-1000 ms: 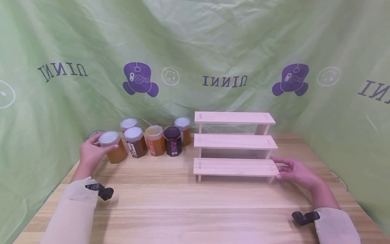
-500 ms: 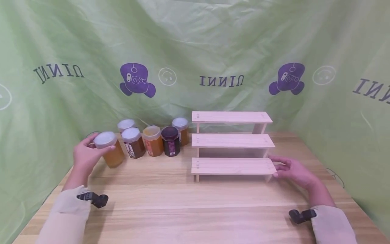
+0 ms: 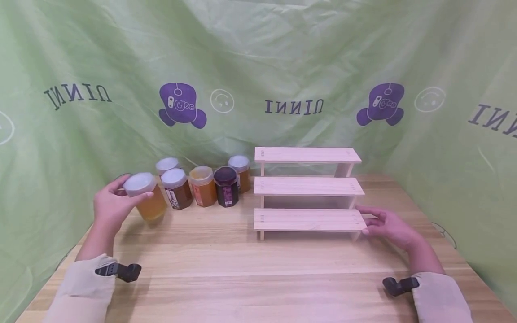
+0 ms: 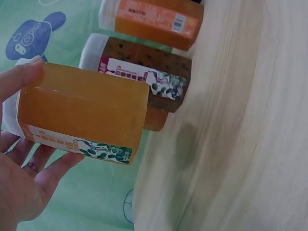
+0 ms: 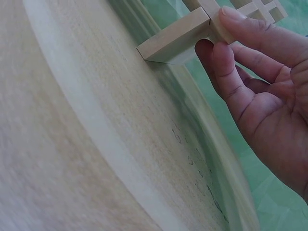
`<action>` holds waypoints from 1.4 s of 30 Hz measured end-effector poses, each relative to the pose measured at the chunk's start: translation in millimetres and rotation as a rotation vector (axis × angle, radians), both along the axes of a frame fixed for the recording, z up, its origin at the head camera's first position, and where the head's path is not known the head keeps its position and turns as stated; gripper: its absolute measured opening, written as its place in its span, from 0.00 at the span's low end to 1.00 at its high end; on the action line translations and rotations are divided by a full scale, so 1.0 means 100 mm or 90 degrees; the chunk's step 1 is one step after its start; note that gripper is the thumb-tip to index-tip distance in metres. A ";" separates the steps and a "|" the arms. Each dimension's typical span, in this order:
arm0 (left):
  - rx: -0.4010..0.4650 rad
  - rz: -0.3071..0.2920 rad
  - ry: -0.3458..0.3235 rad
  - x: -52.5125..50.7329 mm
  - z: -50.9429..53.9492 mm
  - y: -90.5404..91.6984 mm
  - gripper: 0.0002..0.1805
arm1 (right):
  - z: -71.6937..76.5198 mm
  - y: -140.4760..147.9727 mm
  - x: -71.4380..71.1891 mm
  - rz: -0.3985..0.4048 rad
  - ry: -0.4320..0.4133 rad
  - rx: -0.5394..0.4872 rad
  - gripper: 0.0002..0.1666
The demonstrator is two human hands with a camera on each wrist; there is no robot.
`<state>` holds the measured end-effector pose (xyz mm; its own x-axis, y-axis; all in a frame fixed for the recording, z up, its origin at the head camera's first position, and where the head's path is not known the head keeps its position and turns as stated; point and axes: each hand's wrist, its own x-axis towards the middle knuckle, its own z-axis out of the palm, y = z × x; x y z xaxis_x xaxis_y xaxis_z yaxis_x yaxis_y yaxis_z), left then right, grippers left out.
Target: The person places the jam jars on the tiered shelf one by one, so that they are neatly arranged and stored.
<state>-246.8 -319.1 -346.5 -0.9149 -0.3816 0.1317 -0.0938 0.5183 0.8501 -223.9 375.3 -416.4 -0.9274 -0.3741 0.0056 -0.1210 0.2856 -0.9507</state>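
Note:
My left hand (image 3: 110,206) grips a white-lidded jar (image 3: 152,207) of amber, honey-like contents, thumb on one side and fingers on the other, near the lid. In the left wrist view this jar (image 4: 82,110) shows a label with green leaves and hangs slightly tilted, its base off the table. Right of it stands a brown jar (image 3: 180,196) with a white lid. At the three-step wooden display shelf (image 3: 308,220), my right hand (image 3: 392,229) pinches the right end of the lowest step. Thumb and fingertips on the step (image 5: 216,24) show in the right wrist view.
An orange jar (image 3: 206,194) and a dark purple jar (image 3: 228,193) stand beside the brown one. Behind them are two more white-lidded jars, one at back left (image 3: 167,164), one at back right (image 3: 244,178). Green printed cloth (image 3: 242,54) surrounds the wooden table (image 3: 242,278).
The amber jar has come up off the table in my left hand, moving slightly left and toward me. My right hand stays at the shelf's lowest step. The head view shifted slightly.

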 end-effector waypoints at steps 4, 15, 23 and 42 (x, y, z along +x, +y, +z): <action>0.013 -0.007 -0.002 0.04 0.03 0.05 0.53 | -0.01 0.01 -0.01 -0.018 -0.005 0.014 0.44; -0.003 -0.024 0.009 0.14 0.05 0.20 0.52 | -0.01 -0.01 -0.01 -0.029 -0.004 0.013 0.43; -0.018 -0.059 0.037 0.17 0.06 0.32 0.48 | -0.05 0.01 -0.01 -0.021 0.003 -0.030 0.40; 0.002 -0.113 0.034 0.23 0.12 0.64 0.52 | -0.05 -0.03 -0.01 -0.012 0.025 -0.042 0.39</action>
<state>-224.0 -255.1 -334.0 -0.9599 -0.2147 0.1802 0.0440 0.5198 0.8532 -224.9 372.4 -421.1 -0.9329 -0.3539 0.0666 -0.1538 0.2244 -0.9623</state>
